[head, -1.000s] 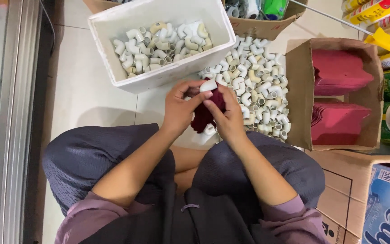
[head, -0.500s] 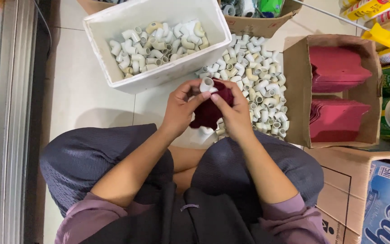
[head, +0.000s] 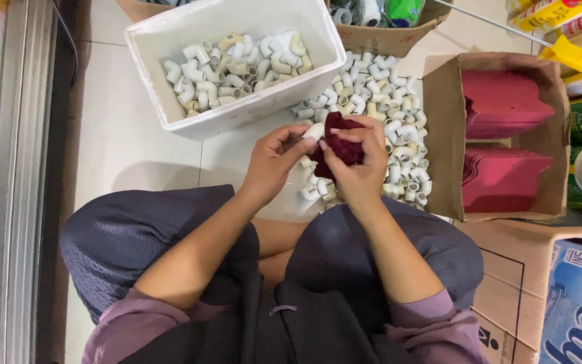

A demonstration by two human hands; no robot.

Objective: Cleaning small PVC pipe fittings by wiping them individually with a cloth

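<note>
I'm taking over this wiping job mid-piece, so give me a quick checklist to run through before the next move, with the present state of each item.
1. White pipe elbow held: ok, the left hand pinches it at the fingertips.
2. Dark red cloth in hand: ok, the right hand presses it, bunched, against the elbow.
3. Elbow fully wiped: cannot tell, the cloth hides most of it.
4. White bin within reach and with room: ok, it sits open just ahead, partly filled with elbows.
5. Loose pile of elbows at hand: ok, it lies on the floor beside the hands.
6. Spare red cloths: ok, stacks sit in the cardboard box on the right.
</note>
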